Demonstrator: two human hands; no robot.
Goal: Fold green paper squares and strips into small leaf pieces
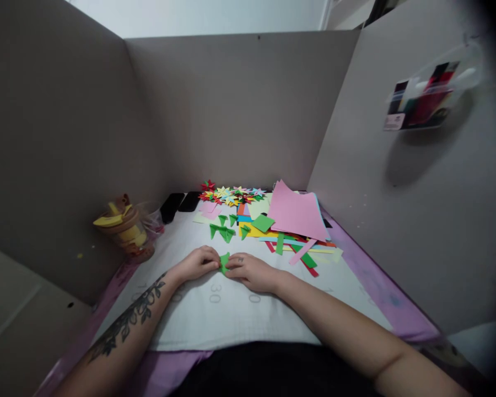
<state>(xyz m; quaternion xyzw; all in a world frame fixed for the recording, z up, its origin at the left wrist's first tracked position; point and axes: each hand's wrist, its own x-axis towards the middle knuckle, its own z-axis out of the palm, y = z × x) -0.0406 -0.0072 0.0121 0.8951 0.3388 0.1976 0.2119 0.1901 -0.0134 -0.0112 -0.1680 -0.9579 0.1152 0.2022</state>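
Observation:
A small green folded paper piece (224, 262) lies on the white cutting mat (231, 320) between my two hands. My left hand (198, 263) pinches its left side with closed fingers. My right hand (252, 271) pinches its right side, fingers pressed down on the paper. Both hands rest on the mat. Just beyond them lie several folded green paper pieces (223, 231) and a green paper square (263, 223).
Folded paper stars (231, 194) in many colours are heaped at the back. A stack of pink and coloured sheets (297, 215) with loose paper strips (301, 251) lies at the right. A brown and yellow container (126, 226) stands at the left. Grey partition walls (240, 110) enclose the desk.

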